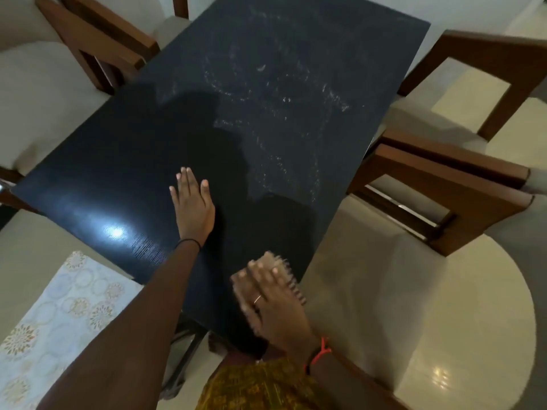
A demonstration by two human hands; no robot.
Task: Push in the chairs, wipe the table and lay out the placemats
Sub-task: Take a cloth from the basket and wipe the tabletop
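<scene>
Nearest the camera, a patterned yellow-brown garment (pixel 266 386) fills the bottom edge, and two bare forearms reach out from it over a dark table (pixel 124 161). On the right wrist sits a red thread band (pixel 321 352). Motion-blurred, the right hand (pixel 275 300) lies palm down, fingers spread over a brownish fringed cloth (pixel 291 272), pressing it onto the table's near right edge; a thin ring shows on one finger. Further forward, the left hand (pixel 192 202) rests flat on the tabletop, fingers straight and close together, thumb out to the side, holding nothing. A thin dark band (pixel 189 241) circles that wrist.

Long and rectangular, the black tabletop runs away from the viewer. Pale streaks and smears (pixel 281 93) mark its far half, while the near half looks darker and a bright light reflection (pixel 114 232) shines near the left edge.

At lower left, beside the table and off its surface, lies a pale placemat (pixel 56 324) printed with circular floral medallions. Brown wooden chairs with cream cushions stand around the table: one at upper left (pixel 97 39), close against the table edge, and two on the right (pixel 444 187) (pixel 500 63), the nearer one angled away from the table
</scene>
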